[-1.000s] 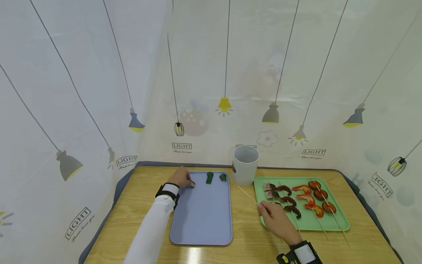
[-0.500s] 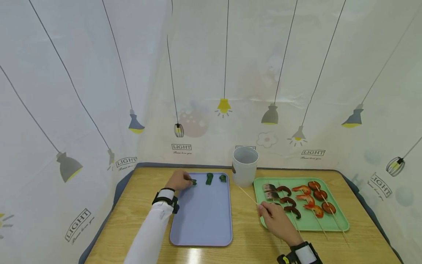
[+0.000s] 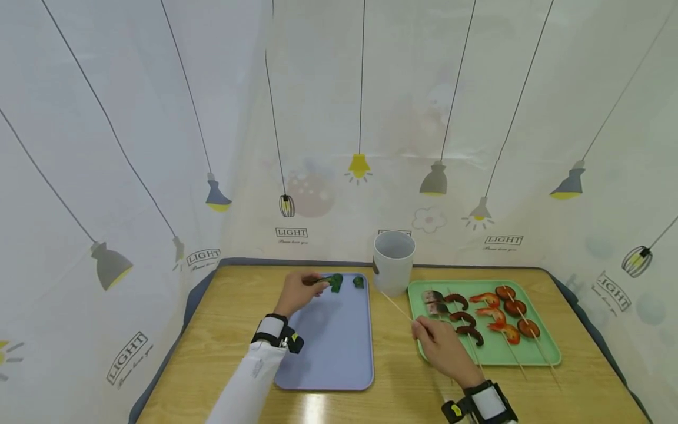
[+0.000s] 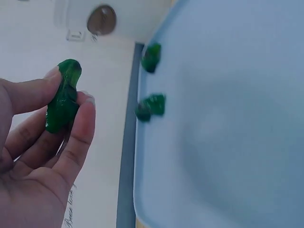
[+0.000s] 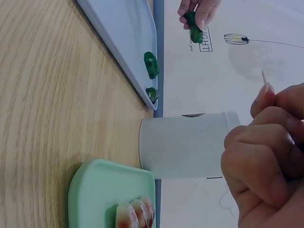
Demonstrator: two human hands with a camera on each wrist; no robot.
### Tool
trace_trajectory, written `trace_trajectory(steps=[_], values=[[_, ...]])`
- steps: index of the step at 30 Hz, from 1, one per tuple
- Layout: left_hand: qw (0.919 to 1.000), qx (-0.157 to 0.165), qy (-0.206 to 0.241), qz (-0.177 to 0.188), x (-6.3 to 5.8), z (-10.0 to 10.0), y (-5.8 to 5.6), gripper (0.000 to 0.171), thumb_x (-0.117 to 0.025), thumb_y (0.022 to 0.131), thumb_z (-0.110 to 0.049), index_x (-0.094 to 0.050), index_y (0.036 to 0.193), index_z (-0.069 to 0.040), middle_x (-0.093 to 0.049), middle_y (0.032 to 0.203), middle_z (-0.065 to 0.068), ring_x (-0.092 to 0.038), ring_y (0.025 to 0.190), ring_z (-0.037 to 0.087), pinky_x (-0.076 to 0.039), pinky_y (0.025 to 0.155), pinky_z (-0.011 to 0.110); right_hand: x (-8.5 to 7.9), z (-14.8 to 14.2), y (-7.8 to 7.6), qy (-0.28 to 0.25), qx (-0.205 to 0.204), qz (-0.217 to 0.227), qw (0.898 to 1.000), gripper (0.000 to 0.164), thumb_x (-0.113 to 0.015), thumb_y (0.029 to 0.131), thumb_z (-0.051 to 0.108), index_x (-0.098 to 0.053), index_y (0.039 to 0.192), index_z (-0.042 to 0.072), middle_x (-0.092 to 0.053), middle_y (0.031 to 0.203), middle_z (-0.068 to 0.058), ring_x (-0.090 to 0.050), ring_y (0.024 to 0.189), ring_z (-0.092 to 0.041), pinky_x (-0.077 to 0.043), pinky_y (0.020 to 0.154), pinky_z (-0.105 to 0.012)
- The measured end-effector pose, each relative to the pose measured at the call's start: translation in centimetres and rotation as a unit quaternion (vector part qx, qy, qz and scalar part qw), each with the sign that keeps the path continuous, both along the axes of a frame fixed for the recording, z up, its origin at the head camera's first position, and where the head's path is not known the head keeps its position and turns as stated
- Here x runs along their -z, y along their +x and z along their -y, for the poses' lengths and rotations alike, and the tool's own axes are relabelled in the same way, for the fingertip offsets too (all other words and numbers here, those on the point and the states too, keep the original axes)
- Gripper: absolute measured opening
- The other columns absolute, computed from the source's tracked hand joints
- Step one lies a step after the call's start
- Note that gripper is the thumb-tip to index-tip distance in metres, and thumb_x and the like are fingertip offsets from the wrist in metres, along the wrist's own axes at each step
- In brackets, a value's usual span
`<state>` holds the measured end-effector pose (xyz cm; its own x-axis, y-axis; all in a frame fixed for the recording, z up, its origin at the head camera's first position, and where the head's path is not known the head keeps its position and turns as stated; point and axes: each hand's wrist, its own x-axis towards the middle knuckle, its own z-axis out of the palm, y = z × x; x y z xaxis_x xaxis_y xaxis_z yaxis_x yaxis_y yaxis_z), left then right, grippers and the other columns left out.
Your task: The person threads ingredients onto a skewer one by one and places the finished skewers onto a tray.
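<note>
My left hand [image 3: 298, 291] is over the far left part of the lavender tray [image 3: 328, 347]. Between thumb and fingers it pinches a glossy dark-green vegetable piece [image 4: 64, 102], raised off the tray. Two similar green pieces, one longer [image 4: 151, 107] and one shorter [image 4: 151, 58], lie along the tray's far edge. My right hand [image 3: 445, 350] grips a thin wooden skewer [image 3: 396, 306] near the left side of the green tray [image 3: 529, 360]. The skewer's bare tip points up and left, towards the other tray.
A white canister [image 3: 393, 271] stands between the trays at the back. On the green tray lie loaded skewers with round brown slices [image 3: 515, 308], shrimp [image 3: 497, 318], curled dark-red tentacles [image 3: 463, 319] and fish chunks [image 3: 434, 297]. A printed curtain [image 3: 339, 118] closes off the back.
My left hand has lifted the green vegetable piece from the tray's far left corner and carried it right. The right hand and skewer have stayed nearly still.
</note>
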<state>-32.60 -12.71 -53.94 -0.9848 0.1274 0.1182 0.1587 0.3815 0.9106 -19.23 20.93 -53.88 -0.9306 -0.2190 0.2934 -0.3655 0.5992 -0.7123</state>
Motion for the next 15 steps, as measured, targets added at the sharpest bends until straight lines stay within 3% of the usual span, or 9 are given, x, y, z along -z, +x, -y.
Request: trace_trajectory(steps=[3, 9, 15], values=[[0.9995, -0.008, 0.03, -0.004, -0.3, -0.8, 1.1, 0.021, -0.079, 0.092, -0.017, -0.076, 0.107, -0.003, -0.077, 0.095, 0.016, -0.075, 0.085, 0.037, -0.061, 0.084, 0.057, -0.1, 0.3, 0.0, 0.001, -0.003, -0.01, 1.0, 0.036, -0.047, 0.111, 0.02, -0.055, 0.076, 0.021, -0.035, 0.057, 0.012, -0.027, 0.048, 0.0, -0.03, 0.049, -0.019], [0.9937, -0.013, 0.111, 0.011, -0.8, -2.2, 2.7, 0.025, -0.078, 0.093, -0.018, -0.075, 0.112, -0.002, -0.078, 0.095, 0.013, -0.075, 0.079, 0.017, -0.065, 0.082, 0.044, -0.5, 1.0, 0.0, -0.007, -0.01, -0.025, 1.0, 0.034, -0.048, 0.111, 0.021, -0.056, 0.077, 0.019, -0.034, 0.058, 0.014, -0.027, 0.048, 0.002, -0.03, 0.048, -0.019], [0.9716, 0.006, 0.232, 0.047, -1.7, -3.2, 4.6, 0.029, -0.074, 0.094, -0.007, -0.07, 0.118, 0.008, -0.077, 0.1, 0.017, -0.075, 0.081, 0.016, -0.064, 0.084, 0.037, -1.3, 2.0, 0.1, -0.005, -0.014, -0.035, 0.999, 0.033, -0.05, 0.109, 0.019, -0.057, 0.077, 0.018, -0.033, 0.059, 0.015, -0.026, 0.049, 0.003, -0.029, 0.05, -0.018]])
